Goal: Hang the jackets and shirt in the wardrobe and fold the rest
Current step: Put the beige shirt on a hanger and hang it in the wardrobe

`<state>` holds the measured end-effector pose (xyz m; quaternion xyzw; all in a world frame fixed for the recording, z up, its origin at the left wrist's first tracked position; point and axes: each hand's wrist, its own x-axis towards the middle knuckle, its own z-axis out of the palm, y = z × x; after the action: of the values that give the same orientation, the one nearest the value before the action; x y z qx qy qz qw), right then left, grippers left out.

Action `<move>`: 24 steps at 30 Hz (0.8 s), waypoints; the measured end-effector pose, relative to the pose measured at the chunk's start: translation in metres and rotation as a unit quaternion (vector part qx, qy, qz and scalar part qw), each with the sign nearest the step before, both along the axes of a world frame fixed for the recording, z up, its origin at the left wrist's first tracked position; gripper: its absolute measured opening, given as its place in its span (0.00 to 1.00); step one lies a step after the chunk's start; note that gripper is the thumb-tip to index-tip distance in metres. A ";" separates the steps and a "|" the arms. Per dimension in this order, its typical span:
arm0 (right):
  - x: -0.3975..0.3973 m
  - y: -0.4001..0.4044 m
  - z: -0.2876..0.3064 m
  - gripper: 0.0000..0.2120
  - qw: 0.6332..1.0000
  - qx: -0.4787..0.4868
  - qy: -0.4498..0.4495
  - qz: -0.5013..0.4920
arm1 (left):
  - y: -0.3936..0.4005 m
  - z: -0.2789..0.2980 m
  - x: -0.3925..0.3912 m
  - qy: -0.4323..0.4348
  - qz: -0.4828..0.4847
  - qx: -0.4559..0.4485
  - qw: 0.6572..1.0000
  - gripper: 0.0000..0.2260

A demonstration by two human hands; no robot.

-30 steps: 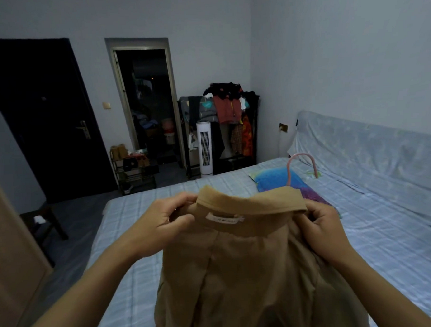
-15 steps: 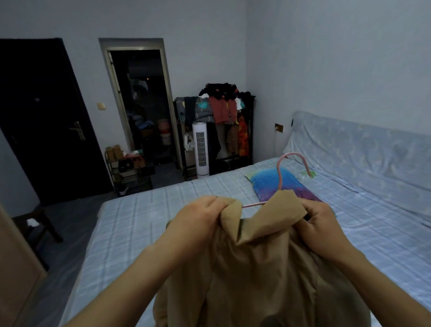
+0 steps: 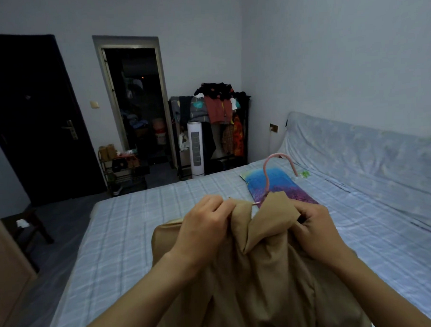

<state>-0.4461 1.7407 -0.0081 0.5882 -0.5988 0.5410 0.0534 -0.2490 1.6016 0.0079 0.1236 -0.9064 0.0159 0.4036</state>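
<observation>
Hands, two, both clamped on one tan jacket: left hand (image 3: 207, 223) bunches the fabric at the collar's left side; right hand (image 3: 313, 223) pinches its right side. The tan jacket (image 3: 259, 280) hangs over the bed's near edge, draped on one pink hanger (image 3: 274, 170) whose hook rises above the collar. Beyond lies one bed (image 3: 138, 231) with a checked sheet and one blue-purple pillow (image 3: 277, 183). Against the far wall stand one white tower fan (image 3: 196, 149) and one laden clothes rack (image 3: 212, 119).
</observation>
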 end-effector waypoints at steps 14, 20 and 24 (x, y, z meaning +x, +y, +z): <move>-0.029 0.023 0.010 0.18 0.985 0.162 0.059 0.010 | -0.019 0.008 0.033 0.055 0.076 0.057 0.994 0.08; -0.001 0.009 0.010 0.16 0.990 0.116 0.068 -0.037 | -0.017 0.004 0.033 0.063 0.077 0.079 0.992 0.07; 0.002 -0.003 0.008 0.09 0.991 0.116 0.048 -0.042 | -0.010 -0.002 0.031 0.060 0.064 0.078 0.993 0.06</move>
<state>-0.4443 1.7376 0.0002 0.5901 -0.6782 0.4366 0.0358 -0.2182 1.5916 0.0059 0.2131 -0.8693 -0.0363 0.4445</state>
